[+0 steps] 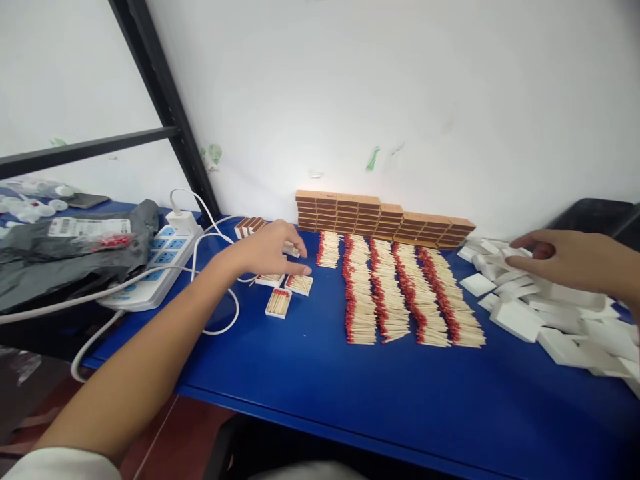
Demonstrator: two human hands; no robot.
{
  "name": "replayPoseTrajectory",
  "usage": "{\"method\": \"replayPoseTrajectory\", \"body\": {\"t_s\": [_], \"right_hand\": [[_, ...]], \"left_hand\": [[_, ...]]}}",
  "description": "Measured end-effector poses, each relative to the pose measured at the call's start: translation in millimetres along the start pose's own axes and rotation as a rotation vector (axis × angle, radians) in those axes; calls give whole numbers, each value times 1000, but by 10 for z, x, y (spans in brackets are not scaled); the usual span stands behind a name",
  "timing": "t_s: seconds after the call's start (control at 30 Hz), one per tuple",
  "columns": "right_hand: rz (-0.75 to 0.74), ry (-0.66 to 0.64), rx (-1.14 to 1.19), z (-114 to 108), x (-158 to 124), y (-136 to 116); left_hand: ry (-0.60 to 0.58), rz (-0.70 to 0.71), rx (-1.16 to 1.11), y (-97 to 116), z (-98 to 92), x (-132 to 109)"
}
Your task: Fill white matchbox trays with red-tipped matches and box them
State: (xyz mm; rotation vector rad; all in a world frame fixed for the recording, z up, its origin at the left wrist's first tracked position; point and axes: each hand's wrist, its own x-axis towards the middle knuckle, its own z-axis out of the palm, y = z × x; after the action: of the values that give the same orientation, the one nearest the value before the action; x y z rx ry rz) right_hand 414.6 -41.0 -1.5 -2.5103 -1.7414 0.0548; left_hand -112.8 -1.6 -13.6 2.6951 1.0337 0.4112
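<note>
My left hand (273,250) hovers over small matchbox trays at the centre left, its thumb and index finger apart. Below it, a tray full of matches (279,303) lies beside another filled tray (300,285); more trays are partly hidden by the hand. On the right, my right hand (565,257) is at a heap of white matchbox trays (517,319), thumb and forefinger closed around one white tray (519,253). Between the hands, red-headed matches (391,293) lie in several long rows on the blue table (310,373).
A low wall of stacked matchbox sleeves (360,213) stands against the white wall. More sleeves (249,227) sit behind my left hand. A power strip (163,257) with looping white cables (235,313), a grey plastic bag (75,247) and a black shelf frame (165,87) are at left.
</note>
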Motion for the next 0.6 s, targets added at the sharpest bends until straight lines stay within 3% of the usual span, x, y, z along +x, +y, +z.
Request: {"method": "replayPoseTrajectory", "body": {"t_s": [0.17, 0.37, 0.47, 0.6], "right_hand": [[-64, -23, 3, 67, -2, 22], [-208, 110, 27, 37, -310, -442], [-383, 228, 79, 51, -505, -777], [-773, 247, 174, 198, -730, -1352]], "left_hand": [[-82, -28, 1, -23, -50, -111], [-128, 18, 30, -15, 26, -68], [-68, 59, 30, 39, 129, -17], [-13, 108, 20, 130, 290, 36]]}}
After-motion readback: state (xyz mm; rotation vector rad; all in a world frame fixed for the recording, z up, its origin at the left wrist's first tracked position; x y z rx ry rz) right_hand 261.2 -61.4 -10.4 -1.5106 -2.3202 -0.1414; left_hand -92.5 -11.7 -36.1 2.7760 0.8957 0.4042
